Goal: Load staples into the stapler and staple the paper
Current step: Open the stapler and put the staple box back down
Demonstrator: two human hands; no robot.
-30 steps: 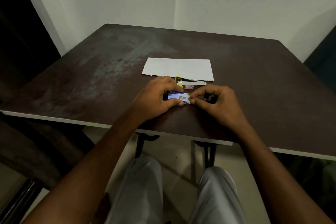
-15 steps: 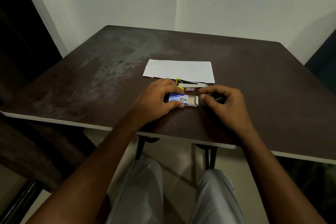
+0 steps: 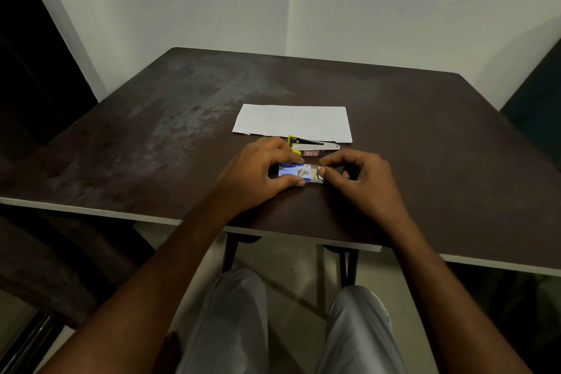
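1. The staple box [image 3: 294, 172] sits on the tabletop [image 3: 425, 136] near its front edge, between my hands. A second ago its inner tray [image 3: 316, 174] was barely showing; half a second ago it was drawn further out to the right; now it shows a shorter pale stub again. So the box is open, but I judge no staples are out yet.
2. The box's long axis runs left to right, its open end pointing right.
3. My left hand [image 3: 258, 173] pinches the blue sleeve, thumb at the near side and fingers at the far side. My right hand [image 3: 358, 179] pinches the tray's end between thumb and forefinger.
4. Just beyond lies the stapler [image 3: 314, 144], swung open, also lying left to right, yellow end to the left.
5. Beyond it, the paper [image 3: 293, 122] lies flat.
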